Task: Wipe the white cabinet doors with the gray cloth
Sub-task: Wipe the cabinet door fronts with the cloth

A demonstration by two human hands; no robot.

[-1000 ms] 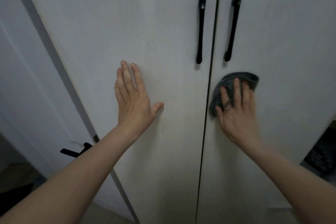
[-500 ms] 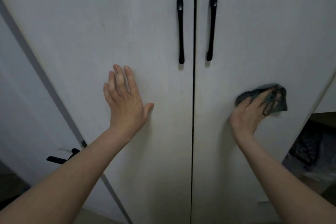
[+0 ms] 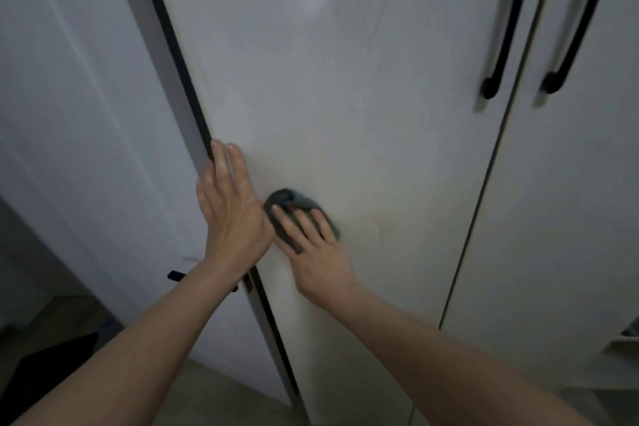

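Two white cabinet doors fill the view: the left door [image 3: 345, 97] and the right door [image 3: 570, 201], each with a black vertical handle, the left handle [image 3: 506, 24] and the right handle [image 3: 577, 21]. My right hand [image 3: 311, 249] presses the bunched gray cloth [image 3: 294, 202] flat against the left door, near its left edge, fingers straight over the cloth. My left hand [image 3: 230, 207] lies flat on the same door's left edge, fingers straight and pointing up, touching the cloth's side.
A dark gap and frame strip [image 3: 179, 86] run along the left door's edge. Beyond it stands a white panel [image 3: 69, 114] with a small black handle [image 3: 176, 276]. A faint yellowish stain [image 3: 377, 221] marks the door right of the cloth. Floor [image 3: 221, 394] shows below.
My right hand slid the cloth from the right door across to the left door's left part. The left hand shifted to the door's left edge, and the view swung left.
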